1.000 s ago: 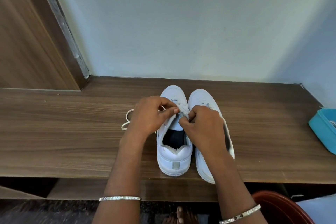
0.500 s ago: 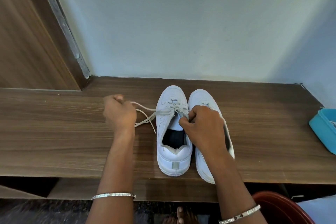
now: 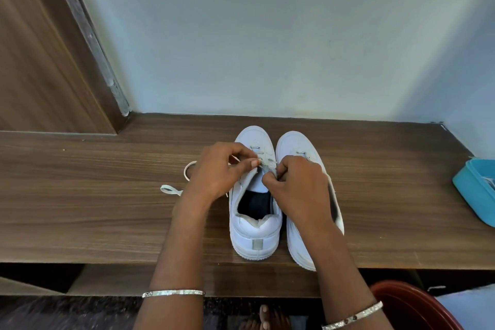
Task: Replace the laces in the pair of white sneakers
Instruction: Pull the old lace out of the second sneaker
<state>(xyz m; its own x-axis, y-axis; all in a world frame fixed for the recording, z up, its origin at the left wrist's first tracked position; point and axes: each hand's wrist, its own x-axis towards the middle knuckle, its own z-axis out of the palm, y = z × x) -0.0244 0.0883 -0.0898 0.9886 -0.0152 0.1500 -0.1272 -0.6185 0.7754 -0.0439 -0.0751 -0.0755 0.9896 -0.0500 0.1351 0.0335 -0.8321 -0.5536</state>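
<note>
At the eyelets: left fingers (image 3: pixel 250 164) pinch the lace (image 3: pixel 184 170) against a middle eyelet. Right fingers (image 3: pixel 272 181) curl and pinch on the opposite side; lace or tongue edge, cannot tell.
Why so: likely one hand feeds while the other steadies the flap.
Hands: left hand (image 3: pixel 217 173) and right hand (image 3: pixel 301 190) meet over the shoe's throat, both closed in pinches.
Shoe: shoe (image 3: pixel 254 233) stands upright on the shelf (image 3: pixel 93 211), toe to the wall, heel near the front edge. Lace shows only at the toe-end rows.
Other shoe: other shoe (image 3: pixel 294 142) lies just beside the first, partly under the right hand.
Slack: lace tail loops on the shelf left of the left hand.
Around: blue box (image 3: pixel 476 193) well apart at right; red tub (image 3: pixel 409 305) below.
In the way: nothing lies between the hands. The right hand hides the other shoe's eyelets, and the slack may drag under the left wrist.
</note>
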